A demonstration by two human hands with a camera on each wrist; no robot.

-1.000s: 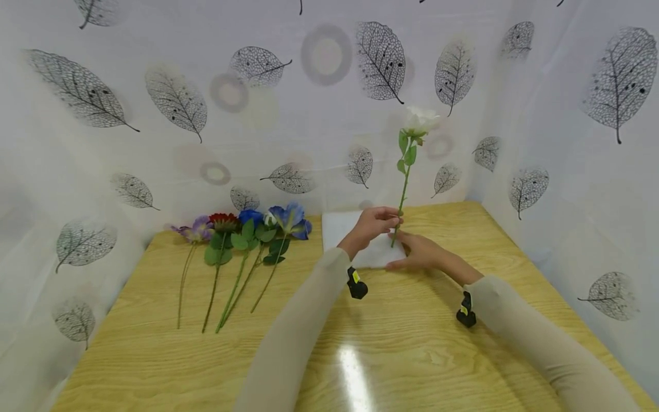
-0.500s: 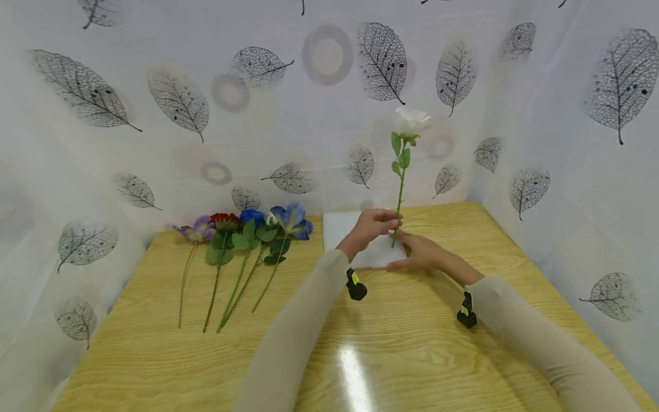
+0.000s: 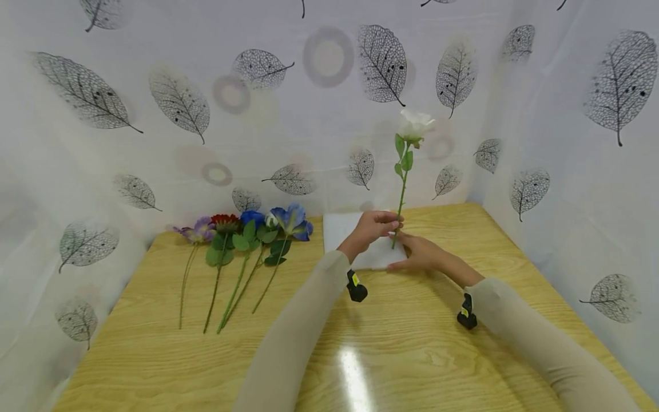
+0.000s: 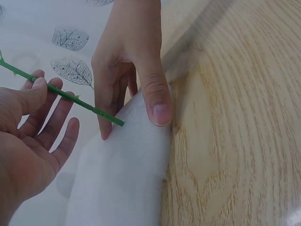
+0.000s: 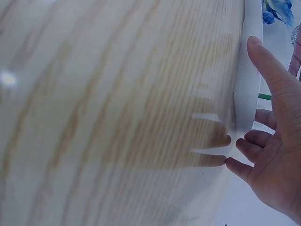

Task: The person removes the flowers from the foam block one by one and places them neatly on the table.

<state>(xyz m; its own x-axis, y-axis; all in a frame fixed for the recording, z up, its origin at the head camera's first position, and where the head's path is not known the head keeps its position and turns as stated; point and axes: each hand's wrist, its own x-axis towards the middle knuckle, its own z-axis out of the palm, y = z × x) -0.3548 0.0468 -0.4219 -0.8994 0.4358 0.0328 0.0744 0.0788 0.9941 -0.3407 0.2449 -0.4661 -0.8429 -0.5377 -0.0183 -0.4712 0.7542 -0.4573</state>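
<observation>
In the head view, a white rose stands nearly upright, leaning slightly right. My left hand pinches its green stem low down between thumb and fingers, the other fingers loosely spread. The stem's cut end meets the top of a white foam block near its right end. Around that end my right hand grips the block, thumb along the front edge and forefinger on the far side. From the right wrist view, the remaining right fingers extend past the block's end.
Left on the wooden table lie several artificial flowers: a purple one, a red one, a blue rose, a white bud and a blue iris. A leaf-print curtain encloses the table's back and sides.
The rose's head swayed left, then slightly back right, ending a little left of where it was a second ago. Both hands keep their places and holds.
</observation>
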